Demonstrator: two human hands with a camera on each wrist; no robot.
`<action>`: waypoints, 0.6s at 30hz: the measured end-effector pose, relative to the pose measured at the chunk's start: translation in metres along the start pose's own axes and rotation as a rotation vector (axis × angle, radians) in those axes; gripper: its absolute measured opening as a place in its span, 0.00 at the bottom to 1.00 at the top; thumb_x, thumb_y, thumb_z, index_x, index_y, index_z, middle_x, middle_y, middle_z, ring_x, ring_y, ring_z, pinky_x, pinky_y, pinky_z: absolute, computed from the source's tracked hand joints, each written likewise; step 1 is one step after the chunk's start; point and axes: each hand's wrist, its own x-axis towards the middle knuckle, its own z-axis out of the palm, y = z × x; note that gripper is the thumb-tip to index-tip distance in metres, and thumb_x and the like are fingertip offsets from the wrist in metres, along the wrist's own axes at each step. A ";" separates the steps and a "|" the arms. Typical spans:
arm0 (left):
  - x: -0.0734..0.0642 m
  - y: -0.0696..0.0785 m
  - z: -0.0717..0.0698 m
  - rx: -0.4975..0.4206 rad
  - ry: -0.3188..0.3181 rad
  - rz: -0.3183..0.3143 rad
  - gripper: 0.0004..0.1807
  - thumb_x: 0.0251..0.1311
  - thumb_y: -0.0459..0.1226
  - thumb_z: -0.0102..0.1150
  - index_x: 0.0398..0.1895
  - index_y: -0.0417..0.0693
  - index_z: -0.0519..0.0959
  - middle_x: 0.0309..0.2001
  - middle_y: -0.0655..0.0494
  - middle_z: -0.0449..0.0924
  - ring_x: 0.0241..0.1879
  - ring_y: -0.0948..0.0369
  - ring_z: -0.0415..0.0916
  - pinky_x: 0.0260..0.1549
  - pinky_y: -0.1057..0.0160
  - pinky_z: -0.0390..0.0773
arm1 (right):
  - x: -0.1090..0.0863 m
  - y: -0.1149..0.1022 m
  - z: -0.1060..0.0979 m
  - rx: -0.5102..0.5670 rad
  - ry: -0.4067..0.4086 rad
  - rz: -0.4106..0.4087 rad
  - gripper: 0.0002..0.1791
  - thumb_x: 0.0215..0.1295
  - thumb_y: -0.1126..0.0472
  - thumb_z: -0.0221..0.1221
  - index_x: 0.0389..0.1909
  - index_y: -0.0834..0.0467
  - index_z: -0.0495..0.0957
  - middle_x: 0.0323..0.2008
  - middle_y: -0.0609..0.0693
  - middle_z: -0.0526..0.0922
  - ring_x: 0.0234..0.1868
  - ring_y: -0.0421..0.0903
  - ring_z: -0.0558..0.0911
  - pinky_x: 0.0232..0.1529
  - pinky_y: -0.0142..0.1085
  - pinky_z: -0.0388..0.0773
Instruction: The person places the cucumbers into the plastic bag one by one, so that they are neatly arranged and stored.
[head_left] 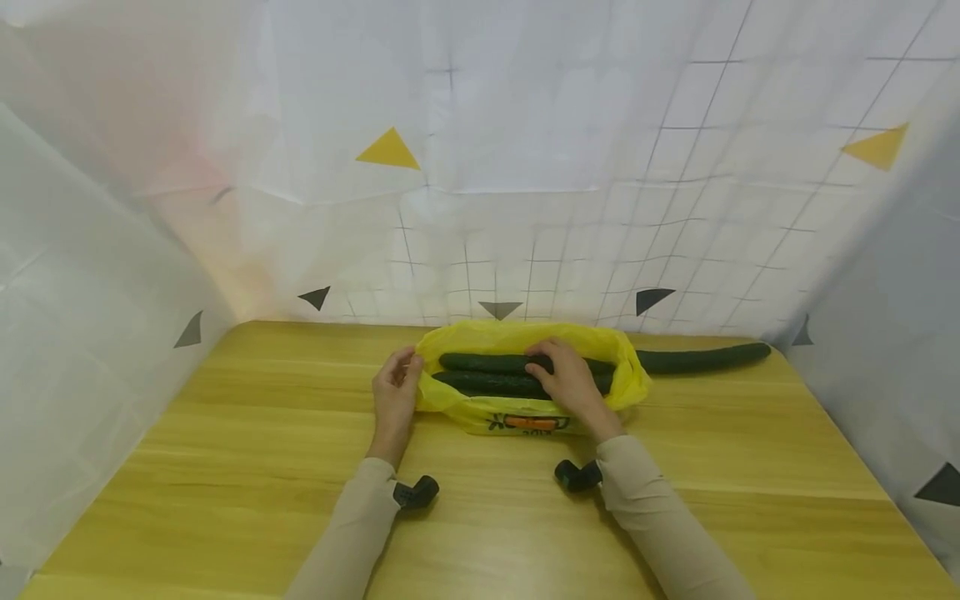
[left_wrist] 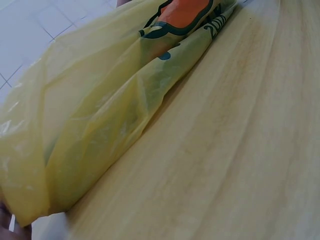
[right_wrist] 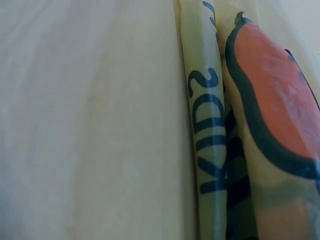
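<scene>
A yellow plastic bag (head_left: pixel 457 410) with dark lettering and an orange print lies on its side, its mouth spread wide. Two dark green cucumbers lie lengthwise in it: a far cucumber (head_left: pixel 480 362) and a near cucumber (head_left: pixel 487 384). My left hand (head_left: pixel 395 390) pinches the bag's left edge; in the left wrist view a bit of its fingers (left_wrist: pixel 6 225) shows at the bag's corner. Reaching into the mouth, my right hand (head_left: pixel 567 381) grips the far cucumber, thumb on the near side. The right wrist view shows just the bag's printed front (right_wrist: pixel 280 95) and tabletop.
A third cucumber (head_left: pixel 705 359) lies on the wooden table (head_left: pixel 247 450) at the bag's right, its left end hidden behind the bag. White sheeting (head_left: pixel 510 242) with grid lines and coloured triangles rises behind the table and along both sides. Dark wrist cameras (head_left: pixel 417 493) sit at both cuffs.
</scene>
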 end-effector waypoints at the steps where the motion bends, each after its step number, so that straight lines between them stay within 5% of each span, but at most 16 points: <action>1: 0.000 0.000 0.000 0.001 0.000 -0.003 0.18 0.62 0.48 0.58 0.51 0.49 0.78 0.42 0.56 0.78 0.37 0.64 0.72 0.31 0.73 0.71 | 0.000 0.000 0.000 -0.003 0.002 0.003 0.14 0.66 0.57 0.58 0.50 0.57 0.78 0.49 0.54 0.78 0.52 0.54 0.77 0.53 0.49 0.74; 13: 0.000 0.000 0.000 0.014 0.008 -0.014 0.18 0.63 0.47 0.57 0.51 0.48 0.78 0.42 0.56 0.78 0.35 0.66 0.73 0.29 0.72 0.71 | -0.002 0.000 0.002 -0.026 0.010 0.011 0.14 0.66 0.57 0.58 0.50 0.56 0.78 0.50 0.54 0.77 0.52 0.54 0.77 0.51 0.49 0.75; 18: -0.004 0.012 -0.001 0.005 -0.011 -0.011 0.17 0.64 0.43 0.56 0.51 0.44 0.78 0.42 0.53 0.78 0.34 0.67 0.72 0.29 0.73 0.71 | -0.002 0.000 0.000 -0.026 0.003 0.010 0.15 0.66 0.56 0.58 0.51 0.55 0.77 0.51 0.53 0.77 0.52 0.53 0.77 0.52 0.49 0.75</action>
